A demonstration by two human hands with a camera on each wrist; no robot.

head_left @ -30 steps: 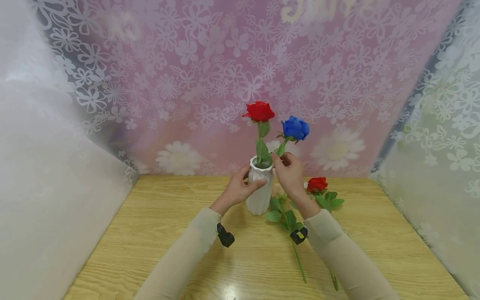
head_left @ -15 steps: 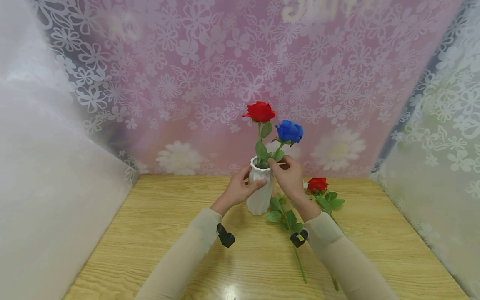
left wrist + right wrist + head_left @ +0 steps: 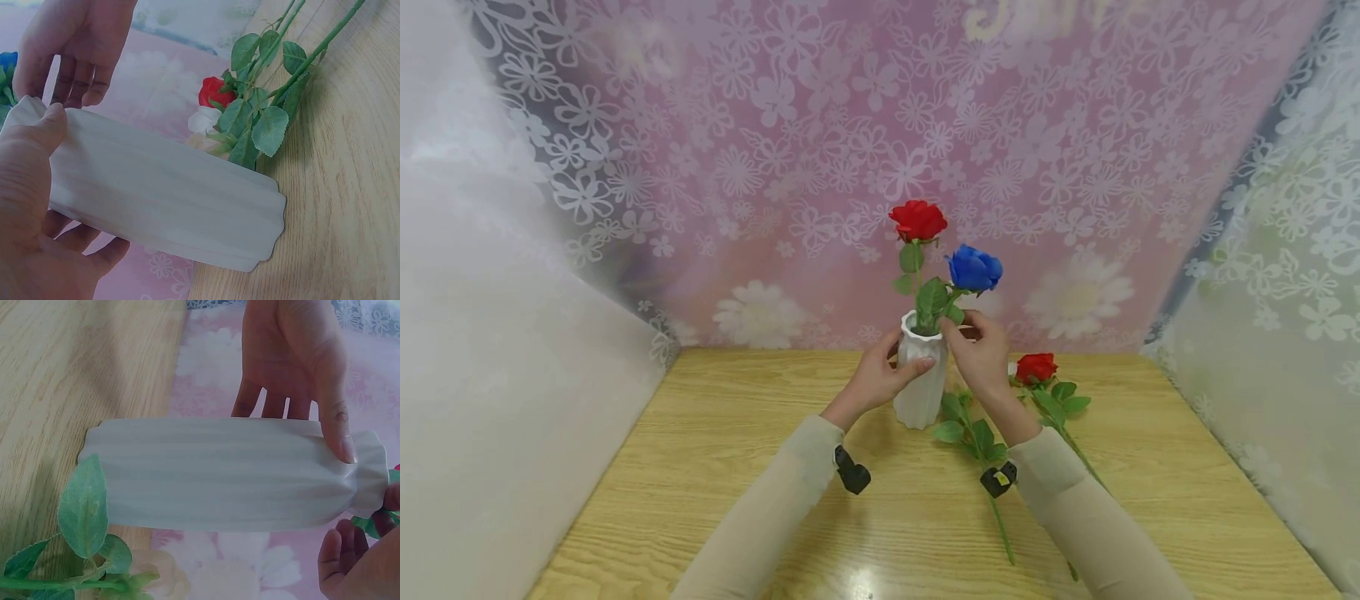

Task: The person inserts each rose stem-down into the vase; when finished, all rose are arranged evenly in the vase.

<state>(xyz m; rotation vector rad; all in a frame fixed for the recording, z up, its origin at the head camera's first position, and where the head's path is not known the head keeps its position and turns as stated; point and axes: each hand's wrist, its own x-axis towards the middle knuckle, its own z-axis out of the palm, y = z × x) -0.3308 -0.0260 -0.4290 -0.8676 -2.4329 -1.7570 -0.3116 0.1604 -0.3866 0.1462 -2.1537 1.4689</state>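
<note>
On my feed I see the left hand [image 3: 880,372] with fingers wrapped around the white vase [image 3: 917,400], upright on the table [image 3: 737,467]. At its rim, the right hand [image 3: 982,352] pinches the blue rose [image 3: 975,269] by its stem, beside a standing red rose [image 3: 918,221]; a second red rose [image 3: 1036,367] lies to the right.

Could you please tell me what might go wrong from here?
The tall white vase could tip if the left hand loosens its grip. Leaves crowd together at its mouth, so the blue rose pinched by the right hand might snag and shift the red rose standing in it.
</note>
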